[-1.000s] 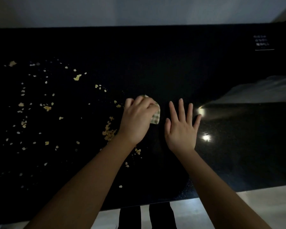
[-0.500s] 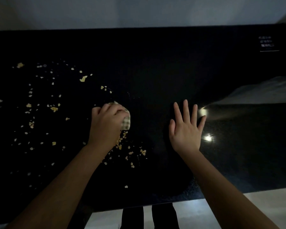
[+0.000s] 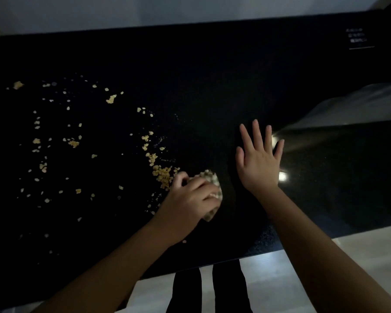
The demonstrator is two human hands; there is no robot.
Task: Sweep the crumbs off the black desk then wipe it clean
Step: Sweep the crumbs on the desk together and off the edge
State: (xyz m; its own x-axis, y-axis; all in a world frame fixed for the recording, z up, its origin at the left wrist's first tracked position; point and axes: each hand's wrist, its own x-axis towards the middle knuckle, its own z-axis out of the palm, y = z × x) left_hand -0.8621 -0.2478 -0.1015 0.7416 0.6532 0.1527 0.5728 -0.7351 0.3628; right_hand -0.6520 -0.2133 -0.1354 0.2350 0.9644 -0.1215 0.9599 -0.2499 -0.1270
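The left hand [image 3: 190, 201] grips the cloth [image 3: 212, 178] tight. It has slid back toward the person, pulling crumbs [image 3: 163, 175] into a pile by its fingers. The right hand [image 3: 259, 161] stays flat and open on the desk [image 3: 212, 75]. Lots of crumbs still lie further left.

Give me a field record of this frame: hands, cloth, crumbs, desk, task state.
left hand: grips checked cloth, down on desk
right hand: flat on desk, fingers spread, right of cloth
crumbs: heap just left of cloth; others scattered over desk's left half
desk: black, glossy; no crumbs visible on right half
task state: sweeping unfinished
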